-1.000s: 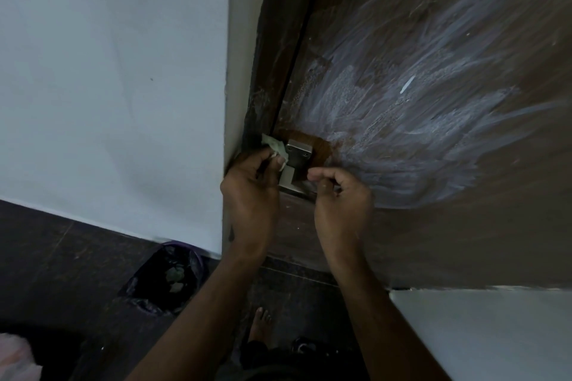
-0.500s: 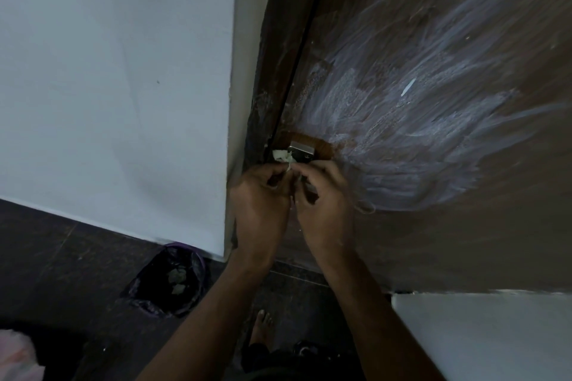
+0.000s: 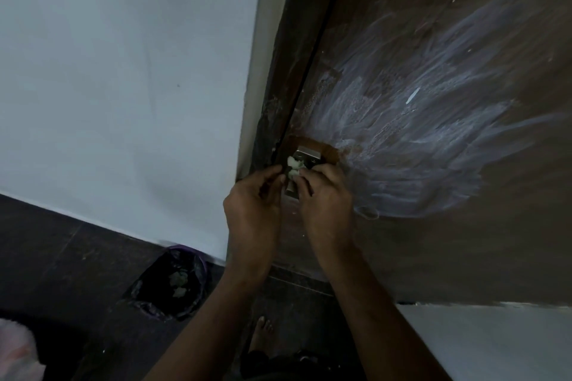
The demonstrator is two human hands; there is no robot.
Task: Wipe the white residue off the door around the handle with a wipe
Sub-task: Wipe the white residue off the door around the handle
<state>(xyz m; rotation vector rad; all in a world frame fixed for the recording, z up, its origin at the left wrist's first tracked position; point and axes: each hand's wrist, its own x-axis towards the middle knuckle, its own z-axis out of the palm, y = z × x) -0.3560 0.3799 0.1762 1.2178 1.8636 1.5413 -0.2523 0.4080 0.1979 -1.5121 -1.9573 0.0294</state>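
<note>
A dark brown door (image 3: 448, 241) carries broad white streaks of residue (image 3: 411, 133) to the right of and above its metal handle (image 3: 306, 154). A small crumpled pale wipe (image 3: 294, 168) lies against the handle. My left hand (image 3: 252, 210) and my right hand (image 3: 326, 204) are both raised to the handle, fingertips pinching the wipe between them. The lower part of the handle is hidden behind my fingers. A small patch around the handle looks free of residue.
A white wall (image 3: 123, 86) and the dark door frame (image 3: 288, 71) stand left of the door. On the dark floor below sits a bin with a black liner (image 3: 171, 284) holding used wipes. My bare foot (image 3: 260, 334) shows at the bottom.
My right hand moved left to meet the left hand at the handle. The wipe went from the left fingers alone to being held by both hands.
</note>
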